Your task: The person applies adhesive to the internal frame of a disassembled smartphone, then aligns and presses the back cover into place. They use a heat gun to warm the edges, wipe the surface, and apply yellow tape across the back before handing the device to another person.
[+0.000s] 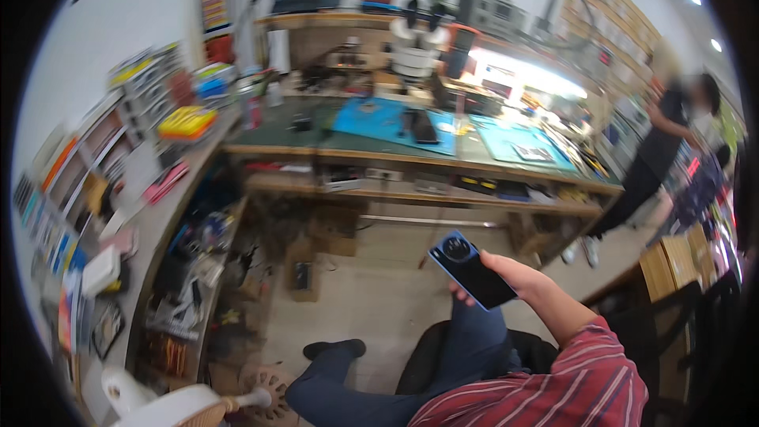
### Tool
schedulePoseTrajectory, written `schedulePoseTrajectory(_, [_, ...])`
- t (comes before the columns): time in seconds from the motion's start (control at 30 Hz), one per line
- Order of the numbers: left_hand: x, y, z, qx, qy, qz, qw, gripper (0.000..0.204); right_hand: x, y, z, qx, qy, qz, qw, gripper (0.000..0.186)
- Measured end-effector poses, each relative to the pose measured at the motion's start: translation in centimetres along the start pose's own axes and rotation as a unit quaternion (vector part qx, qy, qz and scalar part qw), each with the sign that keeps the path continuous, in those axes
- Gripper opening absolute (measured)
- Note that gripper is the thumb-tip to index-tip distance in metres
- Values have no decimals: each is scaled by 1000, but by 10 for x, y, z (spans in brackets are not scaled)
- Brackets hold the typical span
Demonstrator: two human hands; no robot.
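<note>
My right hand is wrapped round a smartphone with a blue frame, a dark back and a big round camera bump facing up. The thumb lies along one side of it and fingertips show at the other. Hand and phone are over my lap, apart from the workbench. My left hand is out of the picture. On the bench, a dark phone-like object lies on a blue mat. Behind it stands a microscope.
A lit lamp shines over a second blue mat. At left, a side counter carries drawers, boxes and a yellow case. A white fan stands lower left. A person in dark clothes stands at right, near cardboard boxes.
</note>
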State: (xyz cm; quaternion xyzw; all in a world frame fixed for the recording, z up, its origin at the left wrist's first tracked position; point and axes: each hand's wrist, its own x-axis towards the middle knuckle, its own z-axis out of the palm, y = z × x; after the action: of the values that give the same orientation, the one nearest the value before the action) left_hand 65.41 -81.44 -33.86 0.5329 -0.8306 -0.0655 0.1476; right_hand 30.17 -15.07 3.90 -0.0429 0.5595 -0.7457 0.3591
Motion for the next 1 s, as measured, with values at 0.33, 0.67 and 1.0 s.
schedulePoseTrajectory(0.33, [-150,227,-43,-252,-51,201,945,57,-8,-17,-145,197,-73,-209,955,89])
schedulePoseTrajectory(0.67, [-283,632,-167,-465,-800,-67,372,102,19,-37,-204,125,-366,-178,905,107])
schedulePoseTrajectory(1.0, [-417,809,-222,-431,-885,25,174,102,-48,-89,-336,23,-294,-248,923,99])
